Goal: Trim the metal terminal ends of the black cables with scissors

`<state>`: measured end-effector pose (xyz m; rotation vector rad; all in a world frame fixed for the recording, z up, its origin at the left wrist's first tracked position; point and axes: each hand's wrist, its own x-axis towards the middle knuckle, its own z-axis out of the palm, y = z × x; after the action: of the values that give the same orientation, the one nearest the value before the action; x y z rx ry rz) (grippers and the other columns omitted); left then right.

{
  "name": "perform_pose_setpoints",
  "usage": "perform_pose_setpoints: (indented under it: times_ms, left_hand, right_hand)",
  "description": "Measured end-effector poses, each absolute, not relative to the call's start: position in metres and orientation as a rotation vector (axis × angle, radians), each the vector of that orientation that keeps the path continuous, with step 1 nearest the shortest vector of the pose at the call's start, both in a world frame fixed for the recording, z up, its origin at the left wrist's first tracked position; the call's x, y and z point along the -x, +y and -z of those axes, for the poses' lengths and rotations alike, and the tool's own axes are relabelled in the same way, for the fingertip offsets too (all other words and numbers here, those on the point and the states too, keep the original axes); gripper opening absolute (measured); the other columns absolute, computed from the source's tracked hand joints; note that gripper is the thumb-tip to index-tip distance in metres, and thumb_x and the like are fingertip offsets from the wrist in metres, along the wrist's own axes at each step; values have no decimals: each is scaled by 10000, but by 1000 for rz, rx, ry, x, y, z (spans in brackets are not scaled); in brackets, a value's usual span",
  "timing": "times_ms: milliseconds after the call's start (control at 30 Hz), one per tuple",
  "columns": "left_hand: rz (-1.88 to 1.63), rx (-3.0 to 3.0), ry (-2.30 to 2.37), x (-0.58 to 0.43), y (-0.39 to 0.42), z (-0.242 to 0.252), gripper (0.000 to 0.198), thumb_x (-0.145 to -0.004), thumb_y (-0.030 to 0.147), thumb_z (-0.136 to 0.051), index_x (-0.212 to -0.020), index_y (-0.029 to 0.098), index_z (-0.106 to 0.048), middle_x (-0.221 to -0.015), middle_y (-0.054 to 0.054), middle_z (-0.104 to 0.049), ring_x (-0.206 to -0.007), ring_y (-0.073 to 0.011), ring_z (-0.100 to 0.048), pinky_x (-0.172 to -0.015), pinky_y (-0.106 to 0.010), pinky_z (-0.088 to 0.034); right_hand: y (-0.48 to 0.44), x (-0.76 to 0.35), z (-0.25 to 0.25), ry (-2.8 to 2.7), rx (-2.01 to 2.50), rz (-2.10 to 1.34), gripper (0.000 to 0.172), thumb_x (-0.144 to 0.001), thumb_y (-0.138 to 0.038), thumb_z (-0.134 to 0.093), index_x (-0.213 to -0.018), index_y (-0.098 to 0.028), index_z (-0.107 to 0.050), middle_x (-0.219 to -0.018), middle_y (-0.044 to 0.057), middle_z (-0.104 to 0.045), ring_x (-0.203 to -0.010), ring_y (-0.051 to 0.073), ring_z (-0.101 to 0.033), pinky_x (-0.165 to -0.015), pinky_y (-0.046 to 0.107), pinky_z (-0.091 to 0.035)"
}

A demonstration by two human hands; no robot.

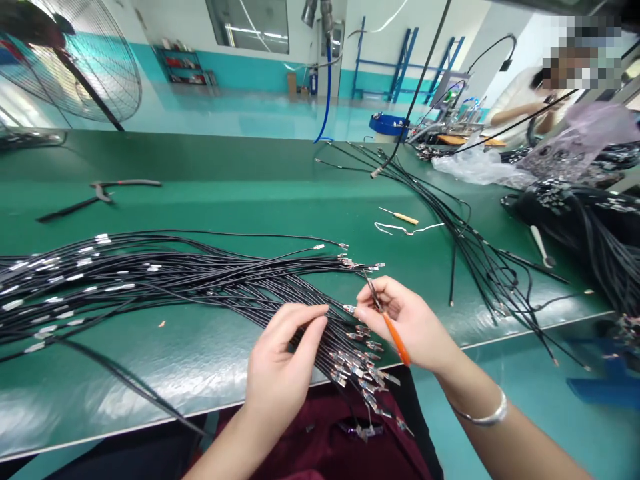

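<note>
A thick bundle of black wires [165,280] with metal terminals lies across the green table [225,187], its ends fanned out at the near edge. My left hand [285,357] rests on the bundle's end, fingers pressed together on the wires. My right hand [407,320] holds an orange-handled tool [395,337] and pinches one wire's metal terminal [350,309] between thumb and forefinger. Several terminals [360,373] hang over the table's edge toward my lap.
A second spread of black wires [480,253] lies at the right. A small wooden-handled tool [400,216] and a white tie [407,230] lie mid-table. Pliers [100,193] sit at the left. A fan [95,60] stands behind. Another person [530,100] works at the far right.
</note>
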<state>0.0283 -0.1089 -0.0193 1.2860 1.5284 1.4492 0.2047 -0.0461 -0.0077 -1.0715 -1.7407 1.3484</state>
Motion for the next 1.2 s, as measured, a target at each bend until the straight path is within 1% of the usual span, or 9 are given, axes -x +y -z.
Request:
perform_pose_setpoints:
  times_ms: [67, 133, 267, 400, 733, 900, 1033, 1133, 1200]
  left_hand:
    - [-1473, -1650, 1541, -26, -100, 15, 192, -805, 211, -640, -959, 267, -739, -974, -53, -682, -971, -216, -592, -908, -357, -450]
    - [-1425, -1805, 1467, -26, -88, 11, 214, -821, 200, -617, -986, 272, -734, -983, -55, -687, -1015, -224, -572, -945, -372, -420]
    - [-1340, -1712, 1420, -29, -63, 5, 142, -824, 223, -610, -856, 249, -745, -836, -36, -677, -861, -199, -600, -831, -332, -454]
    - [-1330, -1552, 1381, -28, -49, -1, 92, -771, 211, -643, -742, 222, -729, -782, -21, -675, -788, -186, -610, -771, -301, -457]
    - [-1404, -1373, 1273, -29, -47, 11, 78, -786, 208, -647, -750, 209, -716, -799, -18, -663, -812, -175, -596, -778, -272, -436]
    - [-1418, -1390, 1260, -30, -42, 14, 84, -794, 211, -649, -783, 237, -728, -817, -10, -663, -829, -170, -600, -784, -269, -448]
    - [-1399, -1519, 1387, -26, -55, 6, 181, -840, 214, -587, -923, 266, -740, -941, -36, -670, -924, -190, -607, -855, -292, -455]
    - [-1459, -1692, 1550, -8, -88, 4, 246, -833, 218, -590, -1018, 316, -719, -1048, -36, -657, -980, -212, -600, -892, -308, -455]
    - [-1524, -1749, 1672, 16, -120, 13, 263, -815, 239, -610, -1035, 345, -709, -1071, -30, -659, -972, -236, -606, -867, -327, -474]
  right_hand:
    - [-42, -205, 4, -1851, 1058, -1195, 111, -834, -272, -607, -892, -195, -552, -818, 7, -580, -737, 127, -553, -695, 268, -477]
    - [-37, -203, 1, -1890, 1017, -1084, 81, -838, -254, -595, -882, -198, -557, -830, 8, -585, -764, 134, -557, -726, 275, -475]
    - [-20, -199, -5, -1826, 992, -1108, 119, -810, -271, -614, -874, -196, -549, -825, 11, -597, -742, 134, -562, -706, 274, -488]
    - [1, -197, -11, -1784, 925, -1268, 204, -766, -312, -666, -868, -179, -549, -809, 5, -587, -729, 127, -553, -701, 278, -489]
    - [18, -195, 1, -1602, 837, -1621, 300, -742, -355, -734, -890, -170, -551, -726, -26, -570, -665, 105, -570, -660, 255, -481]
    - [19, -195, 3, -1556, 835, -1648, 268, -749, -330, -716, -886, -171, -550, -723, -21, -577, -664, 109, -579, -656, 257, -488]
    - [5, -201, 4, -1667, 971, -1497, 153, -789, -243, -636, -897, -183, -545, -742, -22, -577, -682, 110, -568, -670, 253, -467]
    - [-15, -204, 7, -1906, 1204, -1275, 53, -795, -161, -553, -839, -190, -556, -660, -35, -547, -593, 103, -510, -578, 233, -416]
    - [-28, -206, 11, -2125, 1310, -1054, 74, -780, -134, -535, -793, -194, -574, -615, -35, -540, -558, 108, -473, -539, 233, -373]
